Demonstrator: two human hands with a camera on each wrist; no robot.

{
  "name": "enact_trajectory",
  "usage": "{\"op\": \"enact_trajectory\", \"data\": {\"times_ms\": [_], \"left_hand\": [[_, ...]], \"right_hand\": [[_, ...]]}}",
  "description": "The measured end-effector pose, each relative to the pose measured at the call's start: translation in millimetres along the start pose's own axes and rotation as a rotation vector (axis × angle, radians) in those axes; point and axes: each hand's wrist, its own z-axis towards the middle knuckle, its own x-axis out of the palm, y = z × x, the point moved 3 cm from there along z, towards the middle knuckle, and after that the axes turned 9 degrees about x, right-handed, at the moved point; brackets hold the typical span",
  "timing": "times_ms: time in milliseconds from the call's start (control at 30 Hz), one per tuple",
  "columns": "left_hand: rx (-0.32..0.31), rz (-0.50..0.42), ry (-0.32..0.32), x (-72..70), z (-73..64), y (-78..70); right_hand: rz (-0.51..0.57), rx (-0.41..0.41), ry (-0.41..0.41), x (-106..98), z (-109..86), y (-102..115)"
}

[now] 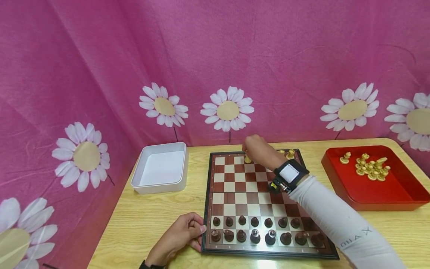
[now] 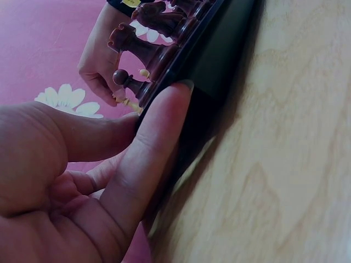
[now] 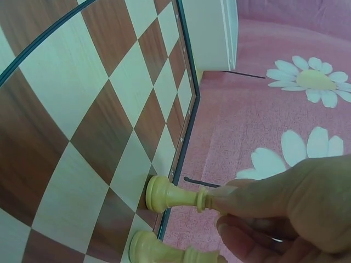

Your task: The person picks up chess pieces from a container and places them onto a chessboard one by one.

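Note:
At the far edge of the chessboard (image 1: 229,186), my right hand (image 1: 262,152) pinches the upper part of a cream chess piece (image 3: 175,195) between thumb and fingers. Its base meets a square of the last row; its top is hidden by the fingers, so its kind cannot be told. Beside it stands another cream piece (image 3: 156,249). My left hand (image 1: 183,231) grips the board's front left edge, thumb and finger closed on the rim in the left wrist view. Dark pieces, including a rook (image 2: 140,49) and a pawn (image 2: 130,82), fill the two near rows.
To the right, a red tray (image 1: 356,194) holds several cream pieces (image 1: 372,168). On the left is a white tray (image 1: 159,170) with nothing in it. More cream pieces (image 1: 290,154) stand at the far right of the board. A pink curtain (image 1: 268,74) hangs behind the wooden table (image 1: 144,213).

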Motion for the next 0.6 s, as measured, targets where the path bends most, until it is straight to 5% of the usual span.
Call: {"op": "enact_trajectory", "data": {"times_ms": [600], "left_hand": [[-0.005, 0.006, -0.005, 0.0, 0.2, -1.8]], "right_hand": [[-0.021, -0.020, -0.028, 0.5, 1.0, -2.3]]}}
